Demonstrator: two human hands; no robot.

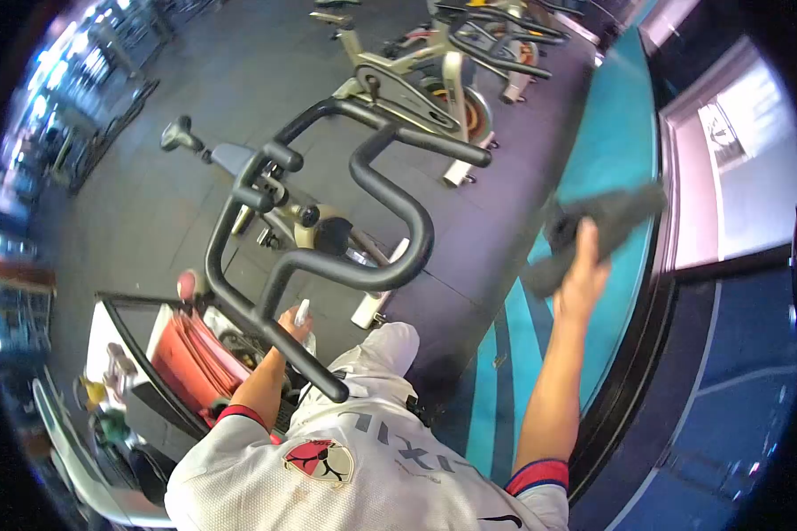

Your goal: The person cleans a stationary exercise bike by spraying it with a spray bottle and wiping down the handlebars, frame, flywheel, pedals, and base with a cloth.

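Observation:
My right hand (581,281) is raised out to the right, its fingers closed on a dark grey cloth (607,217) that is smeared by motion. Below the cloth lies the turquoise floor strip. Low on the left, my left hand (294,324) grips what looks like a spray bottle (303,312), with a white top and a clear body partly hidden by the fingers. That hand is just beyond a black handlebar (398,199) of an exercise bike, which curves across the middle of the view in front of me.
More exercise bikes (407,88) stand ahead on the dark floor (212,80). At my left is a box-like stand (119,354) beside red folded material (195,354). A turquoise strip (615,115) runs along the right wall, below a window ledge (695,186).

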